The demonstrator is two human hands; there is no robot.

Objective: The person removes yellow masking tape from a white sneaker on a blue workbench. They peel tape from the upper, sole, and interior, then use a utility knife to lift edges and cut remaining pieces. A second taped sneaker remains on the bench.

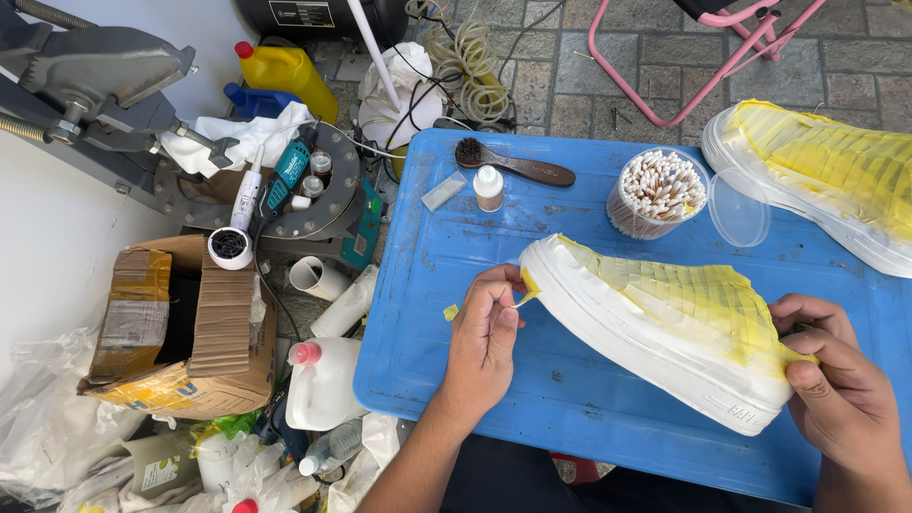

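Holding shoe [665,323] over blue tabletop [456,370], both hands. Right hand [841,385] closed round heel end near tabletop's right edge. Left hand [486,332] pinching cotton swab [525,297] between fingertips, tip touching toe end. Shoe white-soled, upper covered in yellow tape, tilted sole toward person; long axis running upper left to lower right, toe pointing left. Swab tub [657,193], lid [738,209], brush [513,162], small bottle [488,187] along far edge. Second taped shoe [826,176] at far right corner.
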